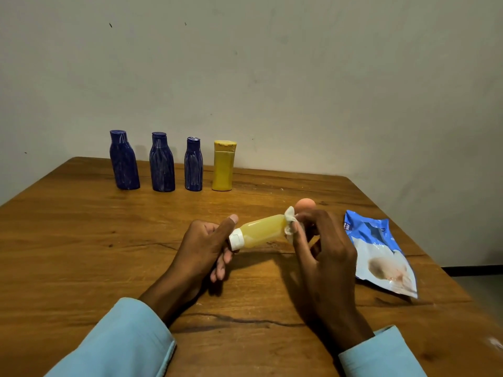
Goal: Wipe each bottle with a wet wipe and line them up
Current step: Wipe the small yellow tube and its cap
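Observation:
My left hand grips the white cap end of a small clear bottle of yellow liquid, held sideways above the table. My right hand pinches a crumpled white wet wipe against the bottle's bottom end. At the back of the table stand three dark blue bottles and an opaque yellow bottle, upright in a row. An orange-pink rounded object shows just behind my right hand, mostly hidden.
A blue and white wet wipe packet lies flat on the wooden table to the right of my hands. A plain wall rises behind the table. The table's right edge drops off near the packet.

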A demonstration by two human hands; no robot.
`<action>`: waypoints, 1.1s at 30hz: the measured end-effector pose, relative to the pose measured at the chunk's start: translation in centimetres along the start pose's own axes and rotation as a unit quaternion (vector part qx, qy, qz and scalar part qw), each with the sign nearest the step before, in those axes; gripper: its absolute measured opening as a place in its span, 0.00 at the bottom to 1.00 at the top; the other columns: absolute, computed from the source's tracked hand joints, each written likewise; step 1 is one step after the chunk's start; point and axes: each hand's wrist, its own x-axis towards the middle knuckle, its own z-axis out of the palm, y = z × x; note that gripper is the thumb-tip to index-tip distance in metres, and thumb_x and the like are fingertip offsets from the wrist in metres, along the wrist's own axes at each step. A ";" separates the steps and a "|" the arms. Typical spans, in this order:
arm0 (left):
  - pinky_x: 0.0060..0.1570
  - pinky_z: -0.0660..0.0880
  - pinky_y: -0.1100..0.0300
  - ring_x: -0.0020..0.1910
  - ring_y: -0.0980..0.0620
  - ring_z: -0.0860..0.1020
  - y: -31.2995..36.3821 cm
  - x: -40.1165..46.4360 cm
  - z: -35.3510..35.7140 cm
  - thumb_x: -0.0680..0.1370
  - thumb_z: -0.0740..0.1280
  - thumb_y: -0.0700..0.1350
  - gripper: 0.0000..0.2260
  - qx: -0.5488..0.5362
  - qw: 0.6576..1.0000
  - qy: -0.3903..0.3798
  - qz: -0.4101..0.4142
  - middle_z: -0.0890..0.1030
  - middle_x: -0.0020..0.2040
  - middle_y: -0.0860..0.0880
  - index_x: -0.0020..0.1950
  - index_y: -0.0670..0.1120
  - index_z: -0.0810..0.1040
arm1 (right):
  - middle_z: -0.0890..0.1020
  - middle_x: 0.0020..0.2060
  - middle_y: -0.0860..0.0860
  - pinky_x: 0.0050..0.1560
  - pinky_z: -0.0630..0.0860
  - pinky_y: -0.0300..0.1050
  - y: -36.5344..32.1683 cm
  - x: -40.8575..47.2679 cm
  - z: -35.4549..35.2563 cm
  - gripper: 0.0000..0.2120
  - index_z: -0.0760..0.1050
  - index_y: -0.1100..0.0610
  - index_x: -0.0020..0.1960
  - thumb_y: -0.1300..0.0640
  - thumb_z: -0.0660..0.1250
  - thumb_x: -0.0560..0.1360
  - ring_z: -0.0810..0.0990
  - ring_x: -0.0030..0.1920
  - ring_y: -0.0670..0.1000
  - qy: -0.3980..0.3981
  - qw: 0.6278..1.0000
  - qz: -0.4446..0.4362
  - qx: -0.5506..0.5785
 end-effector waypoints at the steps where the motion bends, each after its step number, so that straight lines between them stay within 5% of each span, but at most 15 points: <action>1: 0.16 0.61 0.65 0.16 0.53 0.68 0.0 0.0 -0.1 0.85 0.65 0.56 0.23 -0.004 1.000 0.002 -0.002 0.75 0.26 0.43 0.41 0.38 0.80 | 0.78 0.55 0.47 0.48 0.73 0.24 -0.4 0.0 0.1 0.09 0.76 0.54 0.60 0.61 0.70 0.81 0.76 0.54 0.35 -0.003 1.000 -0.001 0.014; 8: 0.17 0.60 0.65 0.17 0.53 0.67 0.0 0.0 -0.2 0.85 0.64 0.57 0.26 -0.011 1.000 0.007 -0.012 0.74 0.26 0.44 0.42 0.36 0.81 | 0.79 0.52 0.42 0.47 0.77 0.30 -0.8 -0.3 -0.1 0.10 0.72 0.49 0.61 0.59 0.68 0.83 0.79 0.52 0.38 -0.037 0.998 0.017 0.046; 13: 0.17 0.60 0.65 0.17 0.54 0.66 -0.1 0.1 -0.3 0.86 0.63 0.58 0.26 -0.011 1.000 0.008 -0.014 0.74 0.26 0.45 0.42 0.36 0.81 | 0.74 0.51 0.32 0.50 0.73 0.24 -1.1 0.0 0.0 0.08 0.72 0.46 0.59 0.57 0.66 0.83 0.76 0.55 0.32 -0.014 0.999 0.025 0.047; 18: 0.18 0.59 0.65 0.17 0.54 0.67 -0.2 0.1 -0.3 0.86 0.63 0.56 0.25 -0.027 1.000 -0.004 -0.015 0.75 0.27 0.43 0.42 0.37 0.80 | 0.80 0.52 0.41 0.46 0.76 0.26 -1.0 -0.2 0.1 0.08 0.75 0.53 0.61 0.58 0.66 0.83 0.80 0.53 0.35 -0.038 0.997 0.029 0.066; 25: 0.21 0.68 0.63 0.24 0.51 0.75 -0.4 0.5 -0.4 0.87 0.61 0.55 0.19 -0.052 0.998 0.017 -0.001 0.81 0.33 0.43 0.61 0.39 0.79 | 0.79 0.52 0.38 0.48 0.77 0.27 -1.0 -0.2 0.2 0.08 0.76 0.52 0.61 0.58 0.67 0.82 0.79 0.55 0.34 -0.048 0.995 0.048 0.070; 33: 0.27 0.76 0.60 0.32 0.45 0.81 -0.4 0.7 -0.7 0.86 0.65 0.52 0.16 -0.085 0.996 0.011 0.015 0.85 0.41 0.39 0.63 0.40 0.79 | 0.81 0.50 0.39 0.45 0.79 0.32 -0.4 0.0 0.4 0.05 0.76 0.49 0.59 0.55 0.66 0.83 0.80 0.51 0.37 -0.048 0.995 0.062 0.054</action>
